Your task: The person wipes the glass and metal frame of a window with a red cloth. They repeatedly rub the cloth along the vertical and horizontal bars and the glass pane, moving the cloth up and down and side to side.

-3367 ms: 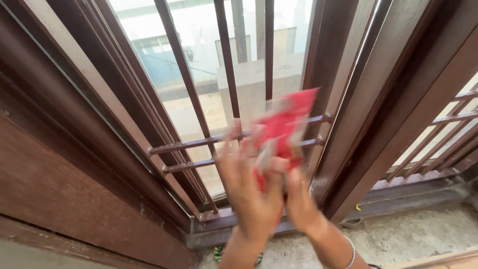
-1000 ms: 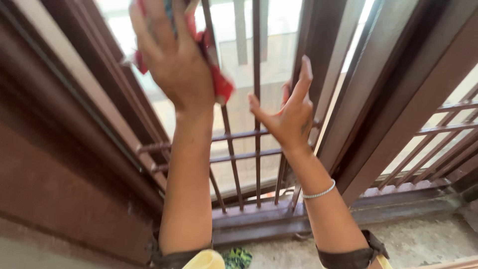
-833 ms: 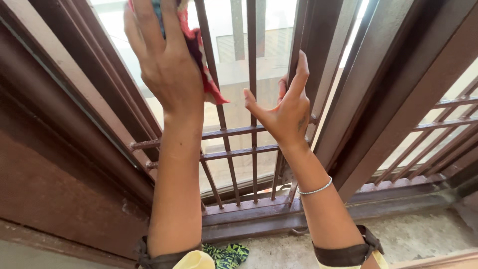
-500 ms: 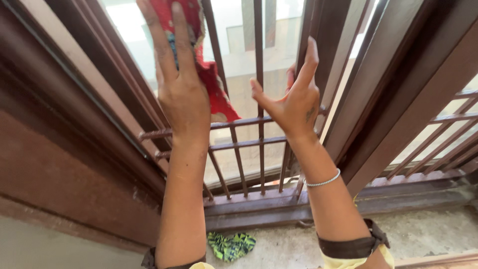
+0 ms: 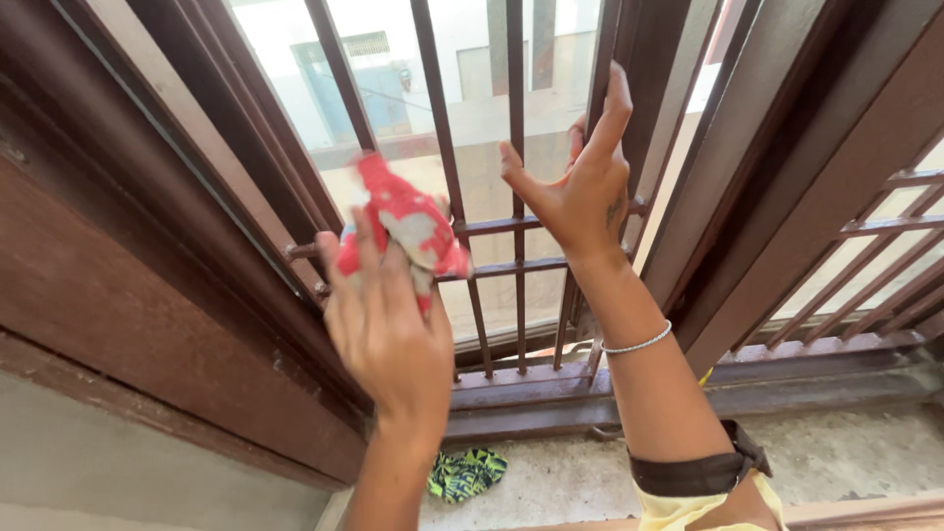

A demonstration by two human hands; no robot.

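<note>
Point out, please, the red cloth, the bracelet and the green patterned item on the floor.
red cloth [image 5: 408, 221], head view, its middle fold.
bracelet [image 5: 637, 344], head view, the band over the right wrist.
green patterned item [image 5: 465, 473], head view, its centre.

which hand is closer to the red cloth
Left. The left hand grips the red cloth against the window bars; the right hand rests on a bar to its right.

Floor: bare grey concrete, rough and stained, running along the base of the brown window frame. One green-and-black patterned cloth lies crumpled on it, just below the frame.
</note>
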